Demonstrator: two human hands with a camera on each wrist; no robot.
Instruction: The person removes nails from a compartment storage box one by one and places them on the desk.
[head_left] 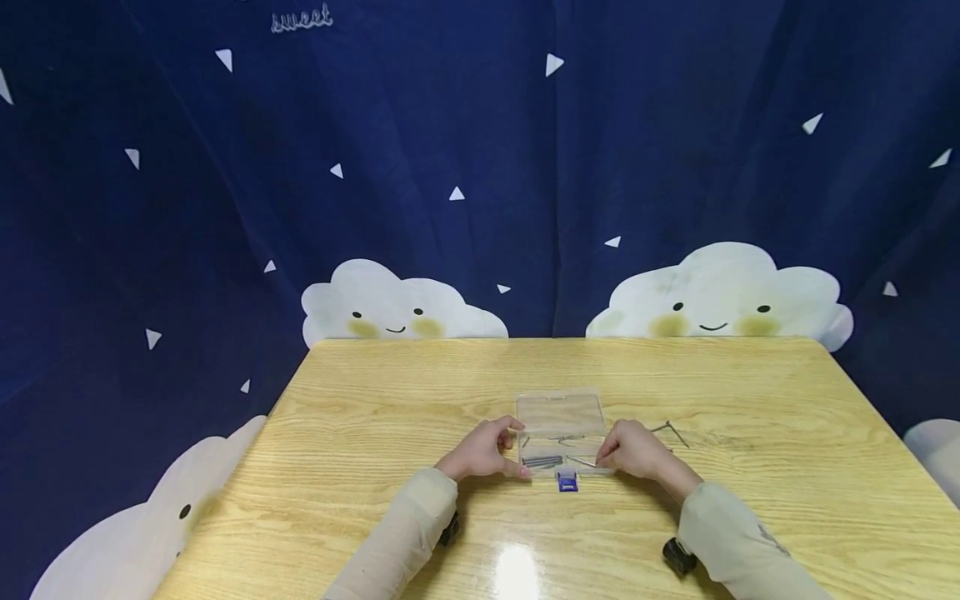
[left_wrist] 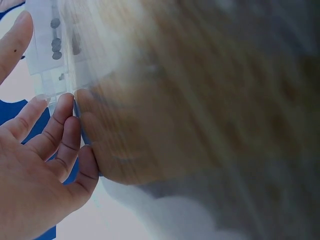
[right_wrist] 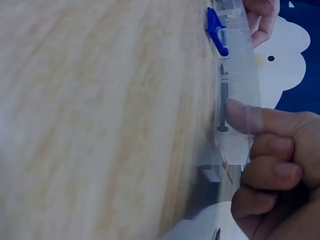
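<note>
A clear plastic box [head_left: 536, 448] lies on the table with its lid [head_left: 558, 412] swung open to the back. Thumb and fingers of my left hand [head_left: 487, 450] grip the box's left end, front and back. Several long nails [head_left: 542, 461] lie side by side in its front left part; their round heads [left_wrist: 56, 48] show in the left wrist view. Over the front right part, my right hand [head_left: 633, 450] pinches a nail [right_wrist: 223, 95], its head toward the right end. My right thumb presses near that head, the other fingers curled. Smaller nails [head_left: 566, 437] lie in the back part.
A blue latch [head_left: 567, 482] hangs open at the box's front edge. Loose nails [head_left: 677, 433] lie on the wooden table [head_left: 375, 408] just right of my right hand. Behind the table hangs a dark blue curtain [head_left: 420, 225] with clouds.
</note>
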